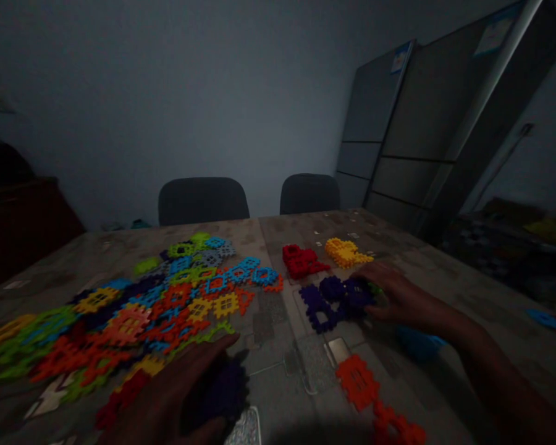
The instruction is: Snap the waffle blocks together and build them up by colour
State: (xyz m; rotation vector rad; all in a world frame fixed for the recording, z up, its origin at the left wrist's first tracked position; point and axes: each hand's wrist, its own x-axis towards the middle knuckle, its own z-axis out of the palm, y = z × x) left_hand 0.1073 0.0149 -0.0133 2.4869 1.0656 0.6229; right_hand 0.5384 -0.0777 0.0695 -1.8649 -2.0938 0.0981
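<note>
My left hand point(167, 395), low in the frame, curls round a dark purple interlocking plastic building piece point(222, 389) with a toothed edge. Farther off to the right, my right hand point(389, 290) has its thumb and fingers about another purple building piece point(359, 296). That piece is at the right end of a small group of purple pieces point(322, 309) on the table. Just behind this group sit a cluster of red pieces point(299, 261) and a stack of yellow pieces point(345, 252). A bit of green shows beside my right fingers.
A wide heap of mixed coloured pieces point(167, 303) covers the table's left side. Orange pieces point(359, 380) lie at the near right, and blue pieces point(419, 343) under my right forearm. Two dark chairs point(204, 199) stand beyond the patterned table point(278, 327).
</note>
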